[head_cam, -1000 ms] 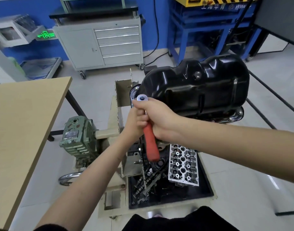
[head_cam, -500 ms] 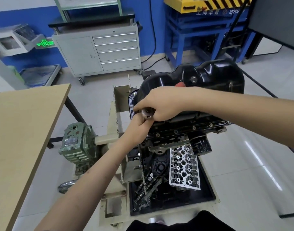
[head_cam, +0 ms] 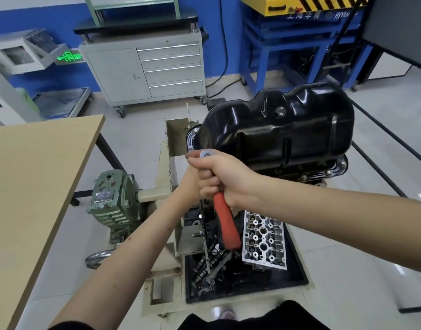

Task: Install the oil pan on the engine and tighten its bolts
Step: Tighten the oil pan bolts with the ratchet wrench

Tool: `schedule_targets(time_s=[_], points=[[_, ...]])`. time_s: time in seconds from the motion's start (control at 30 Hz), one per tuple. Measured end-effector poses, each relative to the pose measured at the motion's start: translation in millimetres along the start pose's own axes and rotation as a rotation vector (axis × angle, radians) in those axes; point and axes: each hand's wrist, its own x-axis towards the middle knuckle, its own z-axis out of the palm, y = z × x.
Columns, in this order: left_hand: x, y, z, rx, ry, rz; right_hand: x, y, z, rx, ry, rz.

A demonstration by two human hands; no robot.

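Note:
The glossy black oil pan [head_cam: 283, 132] sits upside-up on the engine block, its flange [head_cam: 333, 171] lined with several bolts. My right hand [head_cam: 228, 179] grips a ratchet wrench by its red handle [head_cam: 226, 225], which points down toward me; the silver ratchet head [head_cam: 207, 154] shows above my fist at the pan's near-left corner. My left hand [head_cam: 190, 177] is tucked under the right one at the ratchet's head, mostly hidden, so what its fingers hold cannot be seen.
A cream engine stand [head_cam: 166, 186] with a green gearbox [head_cam: 111, 201] carries the engine. Below lies a black tray [head_cam: 292, 277] with a cylinder head [head_cam: 264, 239] and loose parts. A wooden table [head_cam: 33, 186] is at left, a grey tool cabinet [head_cam: 147, 72] behind.
The wrench handle swung from lying over the pan back down toward me, my right hand turning with it. My left hand stayed at the ratchet head.

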Motion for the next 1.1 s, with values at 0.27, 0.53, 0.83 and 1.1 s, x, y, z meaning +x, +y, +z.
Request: schedule_targets(time_s=[0.27,0.53,0.83,1.1], points=[[-4,-59,40,-1.385,0.372,0.339,8,-41,-10,-0.081,-0.033,0.140],[6,-84,-1,-1.497,0.616,0.418,-14,-95,-5,-0.002,-0.371,-0.029],[-6,-100,21,-1.297,0.664,0.273,-22,-84,-24,0.077,-0.519,-0.096],[-40,-79,23,-1.883,0.261,0.069,13,-45,-9,0.068,-0.178,-0.344]])
